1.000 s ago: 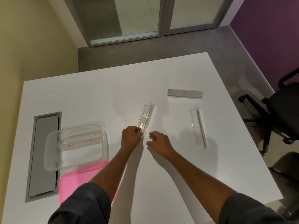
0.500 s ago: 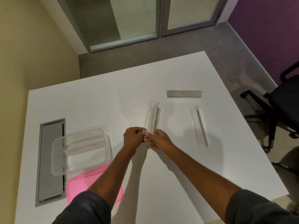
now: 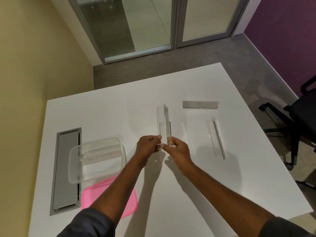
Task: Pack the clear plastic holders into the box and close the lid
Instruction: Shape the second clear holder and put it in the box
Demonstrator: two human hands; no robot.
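White and smooth, your worktop [image 3: 119,106] carries a clear rounded box [image 3: 95,159] holding a strip lettered "BATMAN". Both your left hand [image 3: 147,147] and right hand [image 3: 177,151] pinch one clear angled holder [image 3: 163,124] at its near end, lifted.

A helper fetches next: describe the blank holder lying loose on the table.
On the white table, look right of the two hands, toward the black chair. The blank holder lies there pointing away from the person. Unlike the labelled holder lying crosswise beyond it, it carries no paper slip.
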